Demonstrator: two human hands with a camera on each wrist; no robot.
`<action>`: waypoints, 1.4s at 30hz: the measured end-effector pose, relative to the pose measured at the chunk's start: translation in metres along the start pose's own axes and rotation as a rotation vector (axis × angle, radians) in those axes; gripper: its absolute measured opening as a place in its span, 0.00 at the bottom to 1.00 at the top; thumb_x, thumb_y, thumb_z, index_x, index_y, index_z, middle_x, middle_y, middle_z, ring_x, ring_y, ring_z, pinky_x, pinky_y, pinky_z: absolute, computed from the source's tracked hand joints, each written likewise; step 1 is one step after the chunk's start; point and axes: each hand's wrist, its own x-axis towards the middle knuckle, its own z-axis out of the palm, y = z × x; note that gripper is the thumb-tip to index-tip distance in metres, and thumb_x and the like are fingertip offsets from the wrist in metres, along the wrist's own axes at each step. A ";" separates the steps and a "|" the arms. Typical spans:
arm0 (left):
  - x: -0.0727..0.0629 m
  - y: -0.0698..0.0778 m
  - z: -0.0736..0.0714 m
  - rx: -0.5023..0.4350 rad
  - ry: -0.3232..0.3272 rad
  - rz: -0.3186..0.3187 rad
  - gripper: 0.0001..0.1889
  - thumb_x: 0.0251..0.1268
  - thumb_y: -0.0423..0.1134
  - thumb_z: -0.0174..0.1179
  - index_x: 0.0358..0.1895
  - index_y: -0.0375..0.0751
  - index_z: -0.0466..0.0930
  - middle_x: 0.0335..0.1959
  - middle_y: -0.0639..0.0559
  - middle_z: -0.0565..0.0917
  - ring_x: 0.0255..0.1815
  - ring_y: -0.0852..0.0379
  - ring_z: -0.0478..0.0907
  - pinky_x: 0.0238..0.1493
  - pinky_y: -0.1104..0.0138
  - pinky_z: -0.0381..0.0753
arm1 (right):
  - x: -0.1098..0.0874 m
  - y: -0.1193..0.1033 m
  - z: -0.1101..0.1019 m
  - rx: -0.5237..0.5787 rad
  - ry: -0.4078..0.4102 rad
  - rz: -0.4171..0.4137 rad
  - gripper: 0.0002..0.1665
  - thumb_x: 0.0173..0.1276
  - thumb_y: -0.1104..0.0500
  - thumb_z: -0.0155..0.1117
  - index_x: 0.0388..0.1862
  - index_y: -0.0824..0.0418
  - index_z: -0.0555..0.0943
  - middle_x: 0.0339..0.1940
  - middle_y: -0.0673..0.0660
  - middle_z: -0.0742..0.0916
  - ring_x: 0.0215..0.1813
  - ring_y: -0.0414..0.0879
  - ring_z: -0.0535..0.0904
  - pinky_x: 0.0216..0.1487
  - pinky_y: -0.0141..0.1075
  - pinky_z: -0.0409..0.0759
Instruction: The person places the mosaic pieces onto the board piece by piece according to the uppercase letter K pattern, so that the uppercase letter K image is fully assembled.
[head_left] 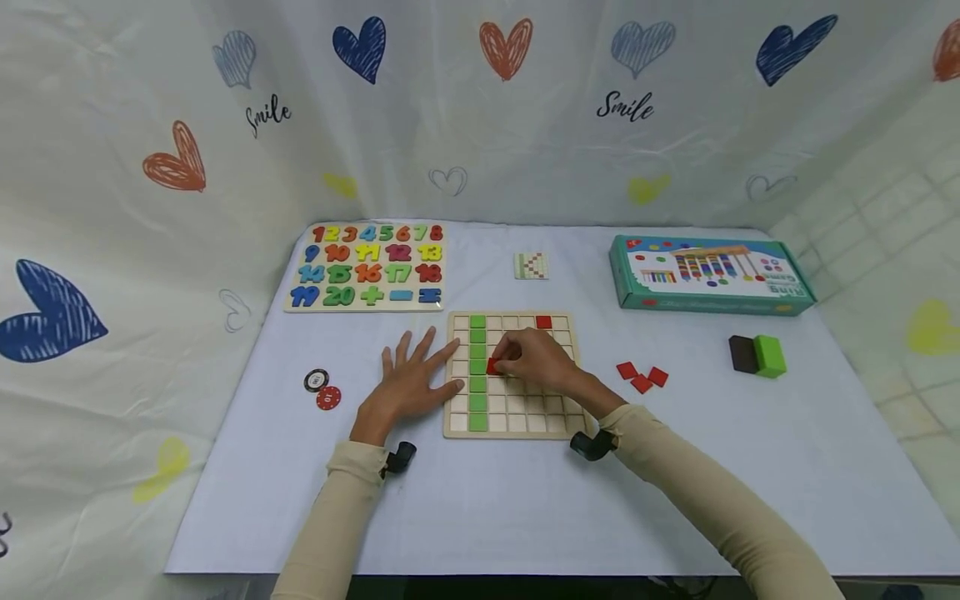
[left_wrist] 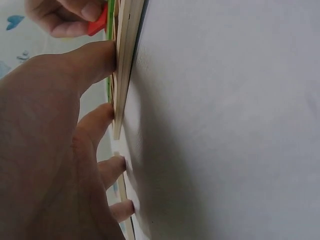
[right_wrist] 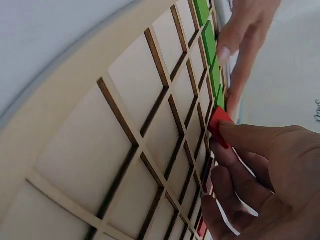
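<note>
A wooden grid board [head_left: 517, 434] lies flat at the middle of the table, with a column of green square tiles [head_left: 477, 402] near its left side. One red tile [head_left: 543, 322] sits in the top row. My right hand [head_left: 536, 358] pinches another red tile [right_wrist: 219, 125] between thumb and fingers, tilted over a cell just right of the green column. Part of the board behind this hand is hidden in the head view. My left hand [head_left: 408, 387] is spread, its thumb and index finger touching the board's left edge.
Loose red tiles [head_left: 642, 383] lie right of the board, farther right black [head_left: 743, 354] and green [head_left: 770, 357] blocks. Behind stand a number puzzle [head_left: 438, 275], a small pattern card [head_left: 531, 266] and a teal box [head_left: 712, 302]. Two round chips [head_left: 327, 397] lie at left.
</note>
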 end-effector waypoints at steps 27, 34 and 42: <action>0.001 0.000 0.000 -0.002 -0.014 -0.006 0.40 0.77 0.64 0.57 0.86 0.66 0.54 0.90 0.49 0.41 0.88 0.35 0.27 0.80 0.31 0.26 | -0.002 -0.015 -0.021 -0.094 -0.081 0.033 0.10 0.75 0.64 0.66 0.51 0.61 0.89 0.42 0.55 0.93 0.42 0.45 0.86 0.43 0.39 0.84; 0.002 -0.003 0.001 -0.003 -0.010 -0.010 0.41 0.76 0.65 0.57 0.87 0.67 0.53 0.90 0.50 0.40 0.88 0.35 0.26 0.80 0.31 0.25 | -0.011 -0.001 -0.051 -0.112 -0.052 0.027 0.11 0.75 0.62 0.67 0.53 0.62 0.89 0.43 0.54 0.92 0.44 0.48 0.86 0.44 0.41 0.83; 0.001 -0.004 0.003 -0.026 -0.003 0.004 0.40 0.76 0.64 0.58 0.87 0.66 0.54 0.90 0.49 0.40 0.88 0.35 0.26 0.80 0.31 0.25 | -0.051 0.045 -0.101 -0.176 -0.048 0.172 0.16 0.76 0.57 0.68 0.58 0.63 0.87 0.49 0.59 0.90 0.50 0.53 0.85 0.46 0.45 0.85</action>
